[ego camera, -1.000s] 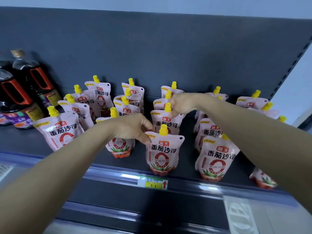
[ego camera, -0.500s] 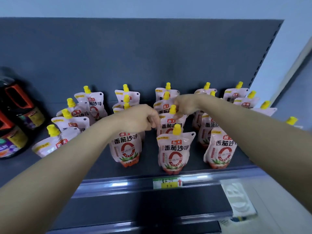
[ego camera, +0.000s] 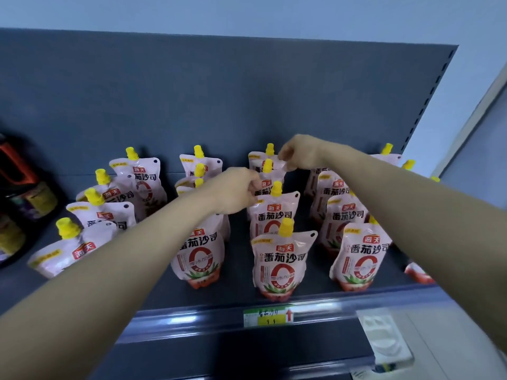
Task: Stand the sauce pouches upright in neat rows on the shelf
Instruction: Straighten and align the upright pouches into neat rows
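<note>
Behind the green-and-yellow price tag (ego camera: 267, 316), both the left hand (ego camera: 236, 192) and right hand (ego camera: 299, 154) pinch the top edge of a soft pink yellow-capped sauce pouch (ego camera: 266, 176) mid-column, where a tug or brushing forearm could topple the close neighbouring pouches (ego camera: 279, 261) across the dark grey metal shelf (ego camera: 238, 283) below a pale blue wall (ego camera: 247, 12).

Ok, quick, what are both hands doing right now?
Left hand: pinches the left edge of the third-from-front centre pouch.
Right hand: pinches the same pouch's top right corner.
</note>
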{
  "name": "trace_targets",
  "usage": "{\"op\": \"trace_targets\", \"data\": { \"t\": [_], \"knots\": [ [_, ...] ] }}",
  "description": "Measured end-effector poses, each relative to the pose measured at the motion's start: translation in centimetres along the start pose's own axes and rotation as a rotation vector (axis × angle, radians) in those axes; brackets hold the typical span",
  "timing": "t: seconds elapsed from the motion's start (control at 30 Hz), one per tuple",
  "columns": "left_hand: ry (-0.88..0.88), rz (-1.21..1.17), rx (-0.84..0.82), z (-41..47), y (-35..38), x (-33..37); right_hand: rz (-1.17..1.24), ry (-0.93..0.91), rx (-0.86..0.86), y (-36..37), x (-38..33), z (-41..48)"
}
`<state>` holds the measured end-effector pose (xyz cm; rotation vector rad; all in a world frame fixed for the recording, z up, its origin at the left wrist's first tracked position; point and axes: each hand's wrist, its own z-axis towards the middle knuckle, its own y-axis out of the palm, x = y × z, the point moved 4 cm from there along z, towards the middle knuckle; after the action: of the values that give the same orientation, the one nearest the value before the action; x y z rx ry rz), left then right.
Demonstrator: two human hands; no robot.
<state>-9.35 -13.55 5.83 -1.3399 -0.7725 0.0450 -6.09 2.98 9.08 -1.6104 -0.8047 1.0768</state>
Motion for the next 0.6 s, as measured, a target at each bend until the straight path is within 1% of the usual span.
{"op": "trace_targets", "data": {
  "t": [0.17,0.27,0.33,0.47,0.6],
  "knots": [
    [-0.055,0.058,-0.061,2.1,1.4,-0.4,-0.115,-0.092,-0.084,2.3,-0.5,2.2],
    [-0.069,0.075,-0.082,2.8,1.9,-0.7,-0.175,-0.111,-0.088,2.1,-0.2,3.2],
    [-0.076,0.069,-0.106,3.2,2.1,-0.6,-0.187,-0.101,-0.095,1.7,0.1,3.0],
    [-0.085,0.061,-0.144,3.5,2.4,-0.3,-0.186,-0.176,-0.162,1.8,0.5,3.1],
    [-0.091,0.040,-0.150,3.6,2.4,-0.2,-0.195,-0.190,-0.212,1.7,0.9,3.6]
  ]
}}
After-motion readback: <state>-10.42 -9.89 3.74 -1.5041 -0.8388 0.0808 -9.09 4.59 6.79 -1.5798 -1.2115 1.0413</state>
